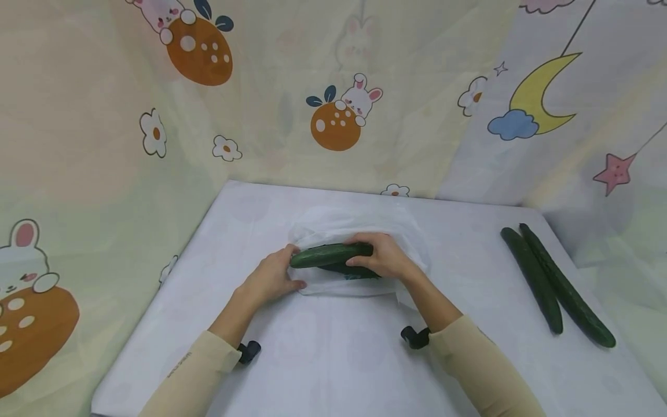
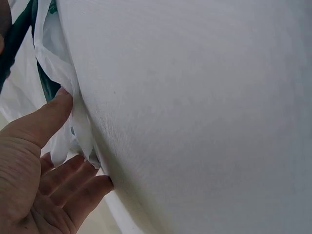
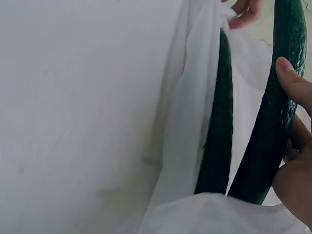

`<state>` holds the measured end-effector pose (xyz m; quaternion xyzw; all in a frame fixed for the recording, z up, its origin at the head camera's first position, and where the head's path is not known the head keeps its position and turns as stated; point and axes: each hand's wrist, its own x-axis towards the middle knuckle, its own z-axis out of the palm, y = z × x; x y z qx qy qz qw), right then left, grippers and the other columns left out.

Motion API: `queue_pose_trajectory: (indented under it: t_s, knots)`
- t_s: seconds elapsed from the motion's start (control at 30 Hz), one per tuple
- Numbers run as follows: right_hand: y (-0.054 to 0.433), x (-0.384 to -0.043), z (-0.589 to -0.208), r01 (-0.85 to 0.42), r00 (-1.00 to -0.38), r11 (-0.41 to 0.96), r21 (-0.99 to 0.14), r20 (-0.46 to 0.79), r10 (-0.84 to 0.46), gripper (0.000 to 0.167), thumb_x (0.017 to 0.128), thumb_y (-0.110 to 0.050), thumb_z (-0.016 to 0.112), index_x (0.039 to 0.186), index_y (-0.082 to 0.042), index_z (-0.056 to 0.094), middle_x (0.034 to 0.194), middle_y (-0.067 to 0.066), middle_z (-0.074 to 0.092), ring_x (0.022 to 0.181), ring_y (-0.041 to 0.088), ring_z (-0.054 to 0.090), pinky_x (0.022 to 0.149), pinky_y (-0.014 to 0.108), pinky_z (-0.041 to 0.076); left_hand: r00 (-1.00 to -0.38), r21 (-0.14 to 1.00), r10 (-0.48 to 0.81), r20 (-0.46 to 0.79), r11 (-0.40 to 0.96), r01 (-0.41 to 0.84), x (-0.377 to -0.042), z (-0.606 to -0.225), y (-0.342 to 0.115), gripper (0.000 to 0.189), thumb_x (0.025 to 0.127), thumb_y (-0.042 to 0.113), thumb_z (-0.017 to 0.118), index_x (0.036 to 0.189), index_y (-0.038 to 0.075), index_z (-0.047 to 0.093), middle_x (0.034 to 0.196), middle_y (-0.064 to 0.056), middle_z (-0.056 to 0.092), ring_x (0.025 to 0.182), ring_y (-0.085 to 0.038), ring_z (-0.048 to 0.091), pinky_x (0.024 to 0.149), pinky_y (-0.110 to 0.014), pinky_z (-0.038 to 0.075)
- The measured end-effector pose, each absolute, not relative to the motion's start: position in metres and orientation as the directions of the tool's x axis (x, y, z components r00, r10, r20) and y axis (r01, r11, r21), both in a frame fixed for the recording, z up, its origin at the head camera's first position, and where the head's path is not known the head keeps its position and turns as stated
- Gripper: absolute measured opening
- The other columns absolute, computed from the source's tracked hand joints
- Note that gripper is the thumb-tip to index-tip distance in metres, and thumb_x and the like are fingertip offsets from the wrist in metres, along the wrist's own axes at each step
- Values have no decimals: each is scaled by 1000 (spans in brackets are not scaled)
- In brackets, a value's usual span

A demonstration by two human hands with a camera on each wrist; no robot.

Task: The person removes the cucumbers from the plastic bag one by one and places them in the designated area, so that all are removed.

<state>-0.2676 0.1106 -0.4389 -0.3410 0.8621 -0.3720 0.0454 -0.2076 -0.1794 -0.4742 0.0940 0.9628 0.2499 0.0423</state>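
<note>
A dark green cucumber (image 1: pixel 327 255) lies across the opening of a thin white plastic bag (image 1: pixel 354 221) in the middle of the table. My right hand (image 1: pixel 384 256) grips it near its right end, thumb on the near side. Beneath it a second cucumber (image 3: pixel 220 117) lies inside the bag, its lower end covered by the plastic in the right wrist view. At the bag's left end, my left hand (image 1: pixel 270 275) pinches the plastic edge between thumb and fingers. Its thumb (image 2: pixel 59 105) presses on the bag's rim in the left wrist view.
Two more cucumbers lie side by side on the right of the white table (image 1: pixel 323 359): a shorter one (image 1: pixel 531 278) and a longer one (image 1: pixel 568 286). A printed cloth (image 1: pixel 271 116) with rabbits and flowers hangs behind the table and along its sides.
</note>
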Motion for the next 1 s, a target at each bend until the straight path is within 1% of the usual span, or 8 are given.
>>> queue_pose_trajectory:
  t_s: [0.03, 0.13, 0.3, 0.43, 0.53, 0.63, 0.83, 1.0]
  knots:
    - [109, -265, -437, -559, -756, 477, -678, 182, -629, 42, 85, -24, 86, 125, -17, 74, 128, 0, 72, 128, 24, 61, 110, 46, 46, -978, 500, 206, -26, 850, 166, -207, -474, -179, 78, 77, 29, 92, 141, 12, 51, 130, -10, 67, 121, -29, 64, 100, -50, 52]
    - [105, -256, -430, -570, -742, 453, -686, 193, -642, 42, 86, -27, 85, 125, -19, 74, 127, -4, 72, 126, 21, 62, 109, 44, 47, -977, 524, 212, -9, 833, 176, -204, -473, -178, 84, 77, 28, 93, 146, 9, 49, 139, -13, 64, 129, -33, 61, 105, -52, 50]
    - [96, -244, -417, -587, -714, 410, -698, 208, -668, 41, 87, -29, 84, 126, -19, 73, 126, -5, 71, 120, 18, 63, 104, 43, 50, -982, 524, 187, -26, 839, 146, -201, -473, -179, 100, 79, 30, 91, 158, 4, 35, 151, -19, 52, 140, -38, 50, 112, -57, 43]
    - [93, -240, -412, -580, -708, 390, -715, 206, -676, 39, 88, -27, 83, 125, -19, 73, 123, -6, 71, 112, 14, 63, 99, 40, 51, -979, 522, 202, -19, 837, 163, -203, -474, -180, 95, 81, 28, 90, 158, 9, 38, 154, -15, 51, 144, -35, 47, 115, -54, 40]
    - [92, -238, -411, -561, -720, 391, -730, 197, -666, 40, 89, -27, 82, 127, -19, 71, 122, -5, 70, 108, 15, 63, 95, 39, 52, -974, 515, 226, 11, 833, 199, -204, -476, -180, 91, 80, 24, 91, 155, 14, 41, 154, -12, 51, 144, -33, 46, 117, -52, 38]
    - [93, -236, -409, -551, -726, 379, -743, 203, -657, 41, 90, -27, 82, 128, -19, 70, 123, -4, 70, 106, 16, 63, 92, 39, 53, -973, 506, 229, 31, 836, 213, -204, -476, -180, 94, 78, 23, 92, 155, 15, 39, 154, -11, 50, 145, -32, 45, 118, -51, 37]
    - [95, -232, -403, -523, -731, 320, -790, 222, -646, 41, 91, -23, 81, 129, -17, 70, 120, 0, 70, 102, 20, 62, 87, 40, 54, -979, 489, 202, 8, 853, 180, -205, -477, -178, 96, 78, 27, 92, 156, 17, 37, 148, -13, 56, 136, -34, 55, 112, -53, 44]
    - [100, -229, -397, -458, -757, 292, -840, 195, -624, 40, 92, -21, 79, 130, -17, 69, 119, 2, 69, 96, 23, 67, 84, 39, 57, -983, 485, 182, -13, 861, 153, -206, -477, -177, 89, 78, 30, 92, 150, 14, 42, 136, -13, 64, 125, -31, 62, 105, -52, 50]
